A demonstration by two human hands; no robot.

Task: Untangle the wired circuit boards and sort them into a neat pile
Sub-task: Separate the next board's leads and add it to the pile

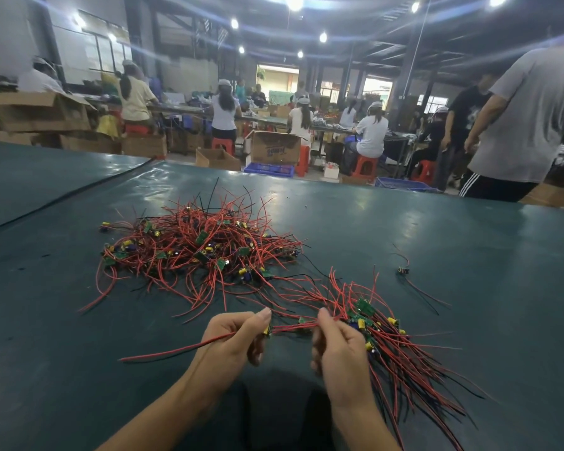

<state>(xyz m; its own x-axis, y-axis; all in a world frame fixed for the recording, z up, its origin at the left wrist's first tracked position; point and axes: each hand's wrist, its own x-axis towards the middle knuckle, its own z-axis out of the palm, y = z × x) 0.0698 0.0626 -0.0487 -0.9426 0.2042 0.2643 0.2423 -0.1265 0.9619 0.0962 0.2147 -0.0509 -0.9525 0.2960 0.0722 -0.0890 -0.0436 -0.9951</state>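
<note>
Head view: a dark green table [469, 229], both hands low in the middle.
Left hand [233, 338]: fingers curled, pinching a small wired board [267, 331] (a yellow part shows on it); one red lead trails off to the left.
Right hand [337, 351]: thumb and fingers pinch the red wires [293, 327] stretched between the two hands.
Tangled heap [196, 249]: boards with red and black wires, on the table beyond the hands.
Near bundle [385, 340]: boards gathered just beside the right hand, wires fanning to the near right.
Stray board [403, 271]: lies alone, right of the heap.

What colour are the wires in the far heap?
Heap: mostly red, a few black. Head view.
</note>
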